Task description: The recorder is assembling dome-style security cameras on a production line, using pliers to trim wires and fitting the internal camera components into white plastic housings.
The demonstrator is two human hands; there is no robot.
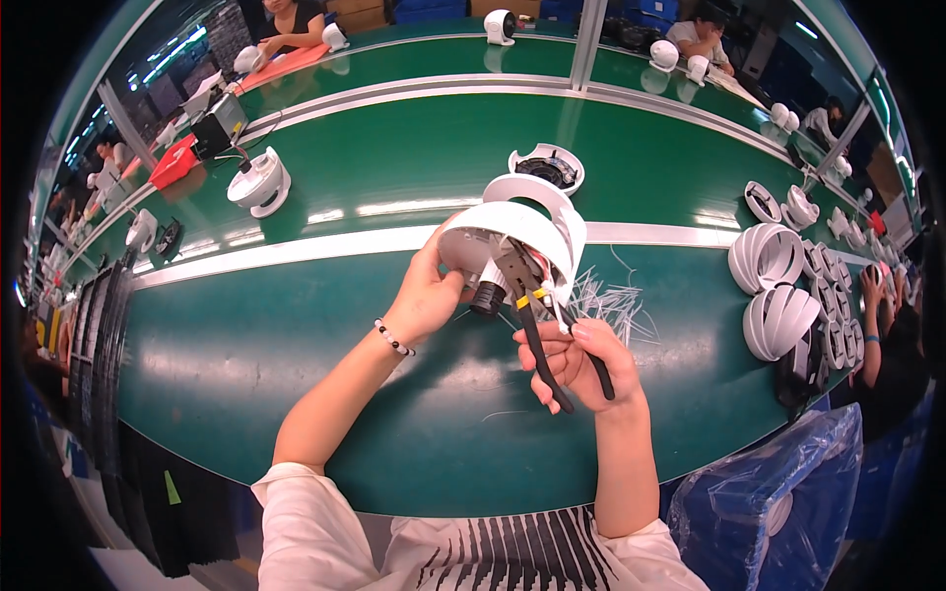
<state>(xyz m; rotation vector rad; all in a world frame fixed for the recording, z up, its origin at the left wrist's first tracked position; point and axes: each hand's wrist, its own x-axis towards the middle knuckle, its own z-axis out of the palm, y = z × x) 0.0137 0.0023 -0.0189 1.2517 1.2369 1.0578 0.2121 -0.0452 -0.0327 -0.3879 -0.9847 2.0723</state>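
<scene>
My left hand [426, 295] is closed around the side of a white rounded plastic housing [505, 222], which it holds tilted over the green bench. A black ribbed cylinder [487, 298] and some wires show in the housing's open underside. In my right hand [603, 360] is a pair of cutting pliers [533, 335] with black and yellow handles. The plier jaws reach into the opening beside the wires. A thin white strip [562, 317] runs from the housing to my right fingers. Thin white plastic offcuts [613, 300] lie scattered just right of the housing.
Behind the housing, a white round part [548, 167] with a black inside lies on the conveyor belt [394, 148]. Another white unit [260, 183] stands on the belt's left. White shells [778, 320] are stacked at the right. Black trays [94, 345] line the left edge. Other people sit beyond.
</scene>
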